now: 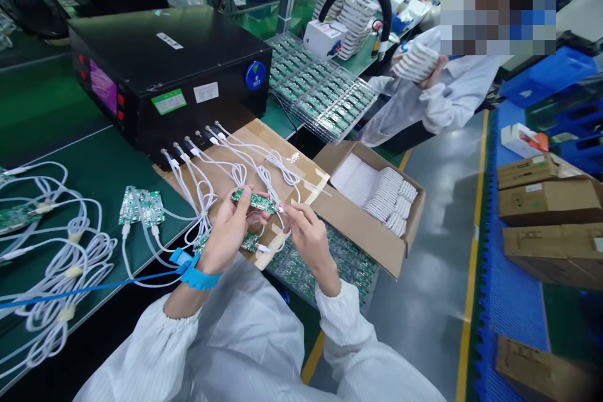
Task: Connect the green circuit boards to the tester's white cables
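Observation:
A small green circuit board [260, 201] is pinched between the thumb and fingers of my left hand [230, 223], which wears a blue wrist strap [198, 275]. At the board's right end, my right hand [307, 232] grips a white cable plug [281, 208]; whether the plug is fully seated I cannot tell. Below my hands, another circuit board [250, 241] with a white plug lies partly hidden. White cables [239, 174] run over the brown cardboard sheet [249, 138] from a black instrument box [188, 63]. More boards [141, 206] with cables attached lie to the left.
An open carton [377, 195] of white pieces stands to the right, above trays of boards [301, 264]. More board trays [325, 88] lie beyond the box. A co-worker [438, 88] holds white pieces. Bundled cables [70, 276] cover the left bench; cartons [546, 201] line the right side.

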The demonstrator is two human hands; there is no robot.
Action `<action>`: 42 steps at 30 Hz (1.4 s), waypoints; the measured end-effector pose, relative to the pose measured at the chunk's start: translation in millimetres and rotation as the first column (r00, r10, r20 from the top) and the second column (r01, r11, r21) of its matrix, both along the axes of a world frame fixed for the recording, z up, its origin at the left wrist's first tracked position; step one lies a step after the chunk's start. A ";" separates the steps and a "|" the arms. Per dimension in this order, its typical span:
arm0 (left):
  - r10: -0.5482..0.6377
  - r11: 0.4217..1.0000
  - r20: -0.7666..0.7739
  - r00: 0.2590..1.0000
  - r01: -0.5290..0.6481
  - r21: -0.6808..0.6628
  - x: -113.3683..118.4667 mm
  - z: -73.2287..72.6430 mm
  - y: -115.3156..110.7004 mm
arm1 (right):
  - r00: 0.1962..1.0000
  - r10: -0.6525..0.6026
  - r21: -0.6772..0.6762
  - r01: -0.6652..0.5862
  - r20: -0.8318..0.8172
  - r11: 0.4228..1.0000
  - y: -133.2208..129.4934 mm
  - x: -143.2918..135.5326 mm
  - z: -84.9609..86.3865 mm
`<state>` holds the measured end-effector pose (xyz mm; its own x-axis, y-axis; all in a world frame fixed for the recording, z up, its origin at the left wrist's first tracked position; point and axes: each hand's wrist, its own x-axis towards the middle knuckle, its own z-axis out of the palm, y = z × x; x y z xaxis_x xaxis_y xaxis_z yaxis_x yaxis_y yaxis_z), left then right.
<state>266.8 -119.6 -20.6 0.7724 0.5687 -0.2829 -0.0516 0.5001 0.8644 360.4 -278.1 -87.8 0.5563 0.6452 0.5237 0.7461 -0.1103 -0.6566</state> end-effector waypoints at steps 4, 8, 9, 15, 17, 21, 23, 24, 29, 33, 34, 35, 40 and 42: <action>-0.019 0.999 0.006 1.000 0.019 0.028 -0.8 -1.1 0.8 | 0.998 -0.018 -0.021 0.020 0.060 1.000 1.8 1.2 0.6; -0.044 0.995 -0.001 0.999 0.044 0.093 -2.0 -1.0 0.1 | 0.980 -0.081 -0.060 0.093 0.184 0.994 4.2 1.0 2.7; -0.048 0.992 -0.002 0.999 0.048 0.115 -2.3 -0.7 -0.5 | 0.973 -0.091 -0.066 0.107 0.214 0.992 4.7 0.8 3.5; -0.054 0.982 0.021 0.998 0.049 0.182 -4.3 -1.9 -5.0 | 0.937 -0.137 -0.008 0.147 0.320 0.989 7.3 -2.0 3.4; -0.063 0.982 0.019 0.998 0.058 0.182 -4.5 -2.9 -4.8 | 0.936 -0.138 -0.005 0.148 0.325 0.989 8.9 -3.5 2.0; -0.080 0.978 0.002 0.997 0.078 0.194 -3.4 -2.7 -2.5 | 0.939 -0.132 -0.061 0.159 0.319 0.985 9.3 -5.3 2.8; -0.090 0.975 -0.010 0.996 0.090 0.202 -2.3 -1.4 -1.9 | 0.947 -0.133 -0.092 0.166 0.292 0.982 4.9 -2.0 5.0; -0.090 0.975 -0.016 0.996 0.091 0.205 -1.8 -0.6 -2.0 | 0.948 -0.168 -0.079 0.196 0.270 0.977 1.1 1.8 5.7; -0.074 0.977 -0.016 0.997 0.075 0.199 0.3 2.8 -6.1 | 0.758 -0.652 0.049 0.651 0.021 0.758 -27.0 43.0 -10.3; -0.063 0.979 0.001 0.998 0.061 0.192 0.1 3.7 -10.9 | 0.762 -0.522 -0.051 0.547 -0.383 0.835 -39.1 81.9 -36.4; -0.068 0.979 0.004 0.998 0.066 0.193 -0.3 3.6 -11.9 | 0.756 -0.445 -0.043 0.486 -0.479 0.873 -39.1 89.0 -39.5; -0.080 0.978 0.012 0.997 0.076 0.193 -0.7 3.5 -12.8 | 0.742 -0.382 -0.023 0.444 -0.551 0.896 -37.9 94.9 -40.3; -0.138 0.989 0.127 0.982 0.130 0.063 -0.8 3.2 -15.5 | 0.646 -0.125 0.218 0.424 -0.753 0.879 -18.9 102.2 -13.4; -0.122 0.992 0.144 0.982 0.125 -0.014 1.3 3.0 -16.3 | 0.621 0.039 0.301 0.323 -0.783 0.897 -5.5 93.6 3.0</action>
<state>268.0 -135.9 -17.6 0.8698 0.4608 -0.1766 -0.1101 0.5300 0.8408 454.0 -283.6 -84.9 0.9277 0.3706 0.0442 -0.0409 0.2187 -0.9749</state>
